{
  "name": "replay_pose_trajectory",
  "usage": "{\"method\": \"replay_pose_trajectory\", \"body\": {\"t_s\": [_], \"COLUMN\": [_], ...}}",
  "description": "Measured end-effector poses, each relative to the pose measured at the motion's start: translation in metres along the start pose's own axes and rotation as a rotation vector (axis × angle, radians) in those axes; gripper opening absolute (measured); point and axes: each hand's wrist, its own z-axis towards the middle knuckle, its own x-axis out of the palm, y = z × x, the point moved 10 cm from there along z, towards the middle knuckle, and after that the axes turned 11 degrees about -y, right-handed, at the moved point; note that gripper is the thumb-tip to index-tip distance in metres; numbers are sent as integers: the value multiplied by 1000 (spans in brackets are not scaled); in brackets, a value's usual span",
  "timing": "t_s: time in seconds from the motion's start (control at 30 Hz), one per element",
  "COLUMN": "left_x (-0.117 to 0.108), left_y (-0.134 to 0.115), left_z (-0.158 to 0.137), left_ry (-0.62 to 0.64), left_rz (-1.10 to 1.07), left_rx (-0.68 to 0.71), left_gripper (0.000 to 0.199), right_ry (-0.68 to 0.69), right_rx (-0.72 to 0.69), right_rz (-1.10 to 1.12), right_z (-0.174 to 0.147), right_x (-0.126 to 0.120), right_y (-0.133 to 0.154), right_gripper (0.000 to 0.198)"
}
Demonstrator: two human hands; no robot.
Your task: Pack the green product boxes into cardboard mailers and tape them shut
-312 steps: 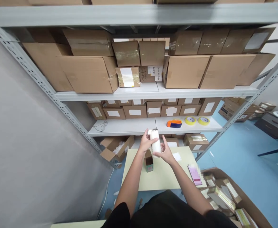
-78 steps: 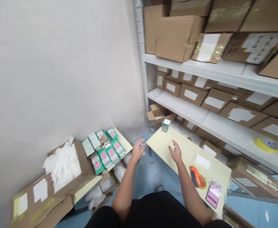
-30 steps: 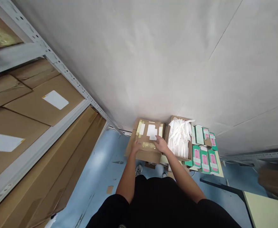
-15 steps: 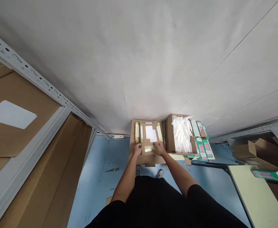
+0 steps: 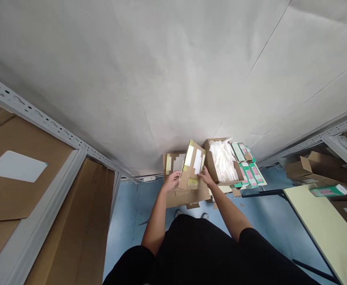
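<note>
A flat cardboard box with white labels and yellowish tape is raised and tilted between my hands. My left hand grips its lower left edge, with the fingers partly visible. At its right edge, my right hand is closed on the cardboard. Beneath and to the left lies more taped cardboard with white labels, partly covered by the raised box. Close to my right hand stands an open carton filled with white, thin plastic-looking packets.
Several green-and-pink boxes lie right of the open carton. A pale table is at right, bearing another green box. Shelving with large cartons stands at left. A grey wall rises ahead.
The flat box lay level on the other cardboard; now it is lifted and tilted, uncovering labelled cardboard below. Both hands have risen with it, and the view has shifted slightly.
</note>
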Motion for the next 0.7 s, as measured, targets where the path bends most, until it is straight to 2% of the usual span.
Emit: {"method": "replay_pose_trajectory", "body": {"t_s": [0.07,0.13,0.3,0.4,0.53,0.7], "left_x": [-7,-17,-52,-61,-46,10], "left_y": [-27,-46,-77,-89,-97,-112], "left_z": [-5,-7,-2,8,29,56], "left_ry": [52,68,-21,-42,17,173], "left_rz": [-2,-9,-21,-62,-170,-193], "left_rx": [65,80,85,104,79,43], "left_gripper": [49,53,66,78,96,92], "right_ry": [33,72,82,99,116,106], "right_rx": [167,223,90,67,120,172], "right_rz": [149,289,502,541,564,597], "right_z": [2,3,10,15,20,20], "right_x": [-4,-7,-34,-61,-105,-161], "right_y": [-1,10,60,82,95,92], "right_gripper": [83,81,62,56,58,55]}}
